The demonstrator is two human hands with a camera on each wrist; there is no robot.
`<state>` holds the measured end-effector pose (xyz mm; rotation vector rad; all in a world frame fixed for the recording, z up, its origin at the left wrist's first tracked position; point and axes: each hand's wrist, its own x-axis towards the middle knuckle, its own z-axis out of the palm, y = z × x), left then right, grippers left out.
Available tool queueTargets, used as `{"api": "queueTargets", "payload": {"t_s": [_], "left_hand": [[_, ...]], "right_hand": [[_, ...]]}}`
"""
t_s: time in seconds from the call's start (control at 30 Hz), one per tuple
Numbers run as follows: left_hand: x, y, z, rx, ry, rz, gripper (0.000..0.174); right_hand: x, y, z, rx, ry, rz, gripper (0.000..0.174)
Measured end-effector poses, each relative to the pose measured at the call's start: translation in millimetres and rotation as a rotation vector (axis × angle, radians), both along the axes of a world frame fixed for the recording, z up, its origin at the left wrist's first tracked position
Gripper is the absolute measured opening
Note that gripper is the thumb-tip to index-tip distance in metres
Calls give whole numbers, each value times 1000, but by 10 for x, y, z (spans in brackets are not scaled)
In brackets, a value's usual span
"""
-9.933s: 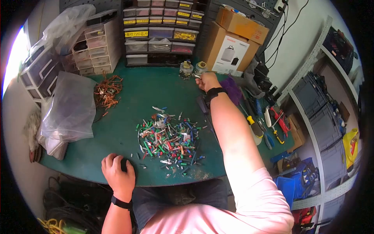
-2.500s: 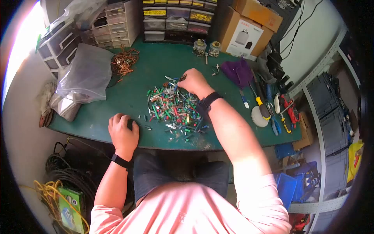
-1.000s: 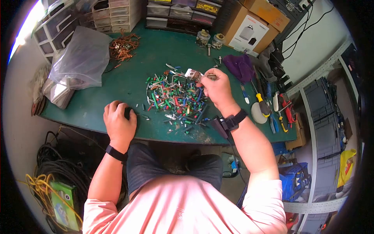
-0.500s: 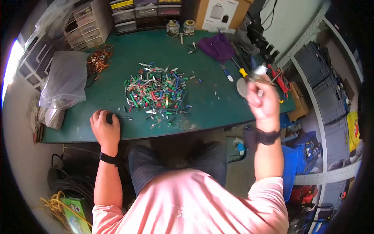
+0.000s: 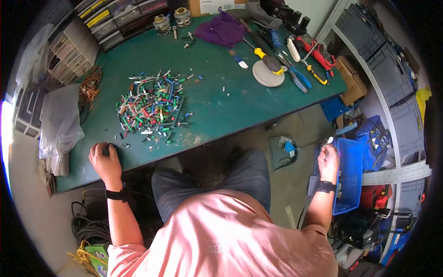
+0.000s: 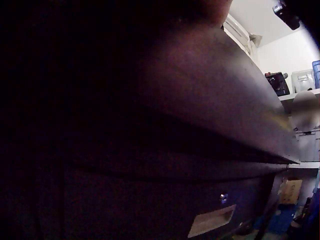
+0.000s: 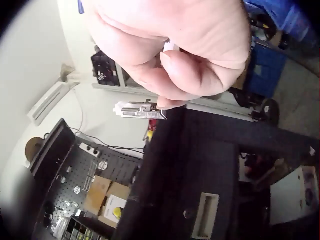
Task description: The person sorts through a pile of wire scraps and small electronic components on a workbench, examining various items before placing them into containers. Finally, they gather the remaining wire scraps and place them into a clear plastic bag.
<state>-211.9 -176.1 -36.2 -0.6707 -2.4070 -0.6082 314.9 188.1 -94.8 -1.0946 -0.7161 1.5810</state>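
My right hand [image 5: 328,159] is off the table at the right, beside a blue plastic bin [image 5: 351,173]. Curled fingers pinch a small silver metal piece with a white end [image 7: 141,110], which sticks out past the fingertips in the right wrist view. Something white also shows between thumb and fingers there. My left hand [image 5: 105,162] rests at the table's front edge, fingers relaxed, with a dark patch between thumb and forefinger. To its upper right lies a heap of short coloured tubes and metal bits [image 5: 152,104]. The left wrist view is mostly dark.
On the green table [image 5: 217,117] are two jars [image 5: 161,24], a bolt [image 5: 175,32], purple cloth [image 5: 221,28], a screwdriver [image 5: 266,60], pliers [image 5: 300,79], copper wire [image 5: 90,85] and a plastic bag [image 5: 60,120]. A dustpan-like tray [image 5: 282,159] lies on the floor.
My right hand has gone from the jars to the heap, picked up a metal piece there, then carried it right and off the table to the blue bin. My left hand has stayed at the table edge.
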Motion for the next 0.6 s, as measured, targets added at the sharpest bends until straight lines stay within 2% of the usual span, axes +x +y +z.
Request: {"api": "queueTargets", "payload": {"t_s": [0.07,0.1,0.13,0.2,0.27,0.33,0.43,0.53,0.6], "left_hand": [[31,38,12,-4,-25,0,15],[69,65,44,-4,-47,9,14],[83,51,83,-4,-67,27,14],[54,27,54,-3,-36,9,13],[76,57,75,1,-43,28,12],[64,39,63,-8,-35,39,14],[70,4,60,135,94,-34,19],[143,42,226,202,124,-97,25],[136,149,428,285,-88,-291,37]], "right_hand": [[-55,-24,-128,-130,11,-2,8],[-118,-73,-61,-153,40,95,13],[-14,-5,-179,-126,99,285,17],[-357,-91,131,-67,71,168,18],[-661,-86,429,-2,42,218,18],[-1193,-162,877,293,76,571,18],[-2148,-357,1272,294,5,821,14],[-3129,-565,1372,209,117,1118,13],[-3693,-646,1244,183,325,1408,17]]}}
